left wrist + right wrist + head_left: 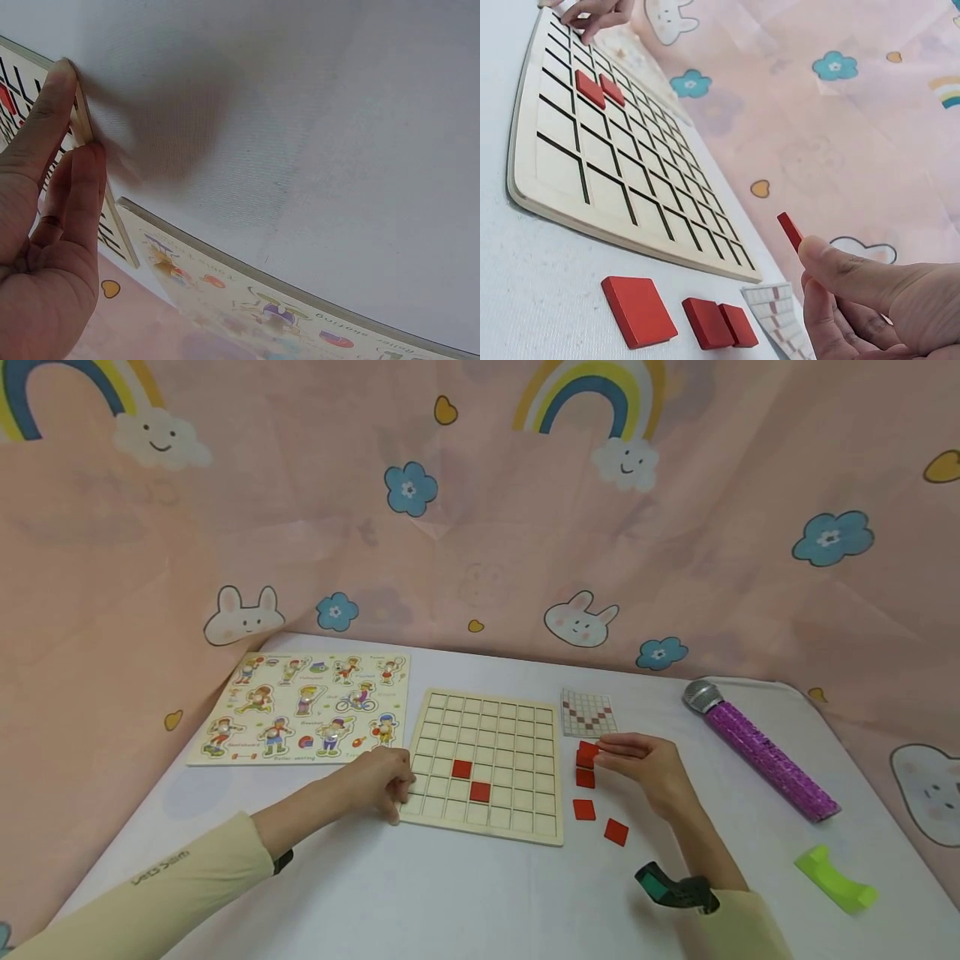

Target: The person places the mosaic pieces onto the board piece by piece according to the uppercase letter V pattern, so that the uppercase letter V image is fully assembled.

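In the head view, a person's left hand (381, 779) grips the left edge of the pale grid board (504, 743), which lies flat near the middle of the white cloth (465, 897). Two red tiles (480, 792) sit in its cells, diagonal to each other. The right hand (647, 770) is bent beyond the board's right edge, its fingertips over the upper end of the loose red tiles (584, 810), with the small pattern card (592, 700) just beyond. Left of the grid board, the picture puzzle (288, 714) sits close by, leaving a narrow gap that the left hand partly covers. The glittery microphone (765, 752) and lime-green stand (835, 879) lie well to the right. Cloth stretches along the board's near edge; at the far side the table meets a pink backdrop (487, 543).

The left wrist view shows thumb and fingers closed on the board's rim, the puzzle's corner just beside that rim, and a broad span of cloth beyond.

In the right wrist view, thumb and fingers pinch a red tile on edge (788, 232), raised above the cloth. Three tiles lie below, between the hand and the board's rounded corner, with the card partly behind the fingers.
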Tool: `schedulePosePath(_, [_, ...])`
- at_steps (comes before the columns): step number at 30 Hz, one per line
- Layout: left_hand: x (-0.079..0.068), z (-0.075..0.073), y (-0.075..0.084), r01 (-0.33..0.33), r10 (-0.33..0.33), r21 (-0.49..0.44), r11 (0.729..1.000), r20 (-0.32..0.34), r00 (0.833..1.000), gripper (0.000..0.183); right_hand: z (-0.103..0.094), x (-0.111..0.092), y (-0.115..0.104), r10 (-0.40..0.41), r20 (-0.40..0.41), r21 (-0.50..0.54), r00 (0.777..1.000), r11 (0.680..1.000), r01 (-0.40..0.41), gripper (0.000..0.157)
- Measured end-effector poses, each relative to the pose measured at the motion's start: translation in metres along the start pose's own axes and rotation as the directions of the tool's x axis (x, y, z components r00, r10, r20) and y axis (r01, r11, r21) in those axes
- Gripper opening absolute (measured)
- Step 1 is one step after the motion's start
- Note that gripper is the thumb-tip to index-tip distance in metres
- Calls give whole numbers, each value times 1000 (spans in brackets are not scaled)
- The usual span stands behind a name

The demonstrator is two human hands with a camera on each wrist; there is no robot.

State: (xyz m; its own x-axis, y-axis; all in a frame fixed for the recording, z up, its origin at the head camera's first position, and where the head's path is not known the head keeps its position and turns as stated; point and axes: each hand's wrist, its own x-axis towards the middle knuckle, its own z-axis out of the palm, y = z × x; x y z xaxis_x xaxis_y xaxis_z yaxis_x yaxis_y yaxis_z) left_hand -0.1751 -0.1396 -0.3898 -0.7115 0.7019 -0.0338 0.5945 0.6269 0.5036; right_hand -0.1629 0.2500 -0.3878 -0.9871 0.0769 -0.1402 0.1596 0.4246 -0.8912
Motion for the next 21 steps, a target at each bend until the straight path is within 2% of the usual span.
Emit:
schedulePosePath(12, [-1, 0, -1, -29, 30, 16, 999, -10, 1000, 35, 17, 4, -16, -25, 26, 56, 999, 998, 23, 45])
schedulePosePath(21, [-1, -1, 1, -16, 16, 3, 1000, 1, 1000, 33, 36, 9, -25, -16, 17, 76, 1000, 997, 14, 45])
